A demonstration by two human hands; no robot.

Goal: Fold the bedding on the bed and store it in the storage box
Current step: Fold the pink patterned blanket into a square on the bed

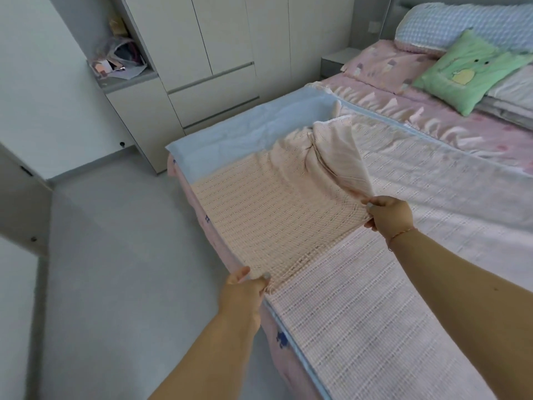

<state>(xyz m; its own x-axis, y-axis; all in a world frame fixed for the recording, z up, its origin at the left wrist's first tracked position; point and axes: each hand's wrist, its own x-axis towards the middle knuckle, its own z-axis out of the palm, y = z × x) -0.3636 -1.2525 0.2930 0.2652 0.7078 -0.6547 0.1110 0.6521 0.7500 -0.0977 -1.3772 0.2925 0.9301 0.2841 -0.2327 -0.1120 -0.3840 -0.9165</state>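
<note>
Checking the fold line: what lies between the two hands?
In the head view, a peach blanket spans from the left hand to the right hand, both pinching its edge.

Both of your forearms are bare from the lower edge of the view up to the wrists; no sleeve, cuff or glove shows on either one. Your left hand (pixel 245 287) carries no ring or band that can be made out, and its thumbnail looks pale, perhaps lightly polished, though the view is too soft to be sure. Your right hand (pixel 389 213) is also free of rings as far as shows. Around your right wrist sits a thin bracelet (pixel 399 235), a fine cord or chain of pinkish-red tone, lying slightly slanted across the wrist.
</note>
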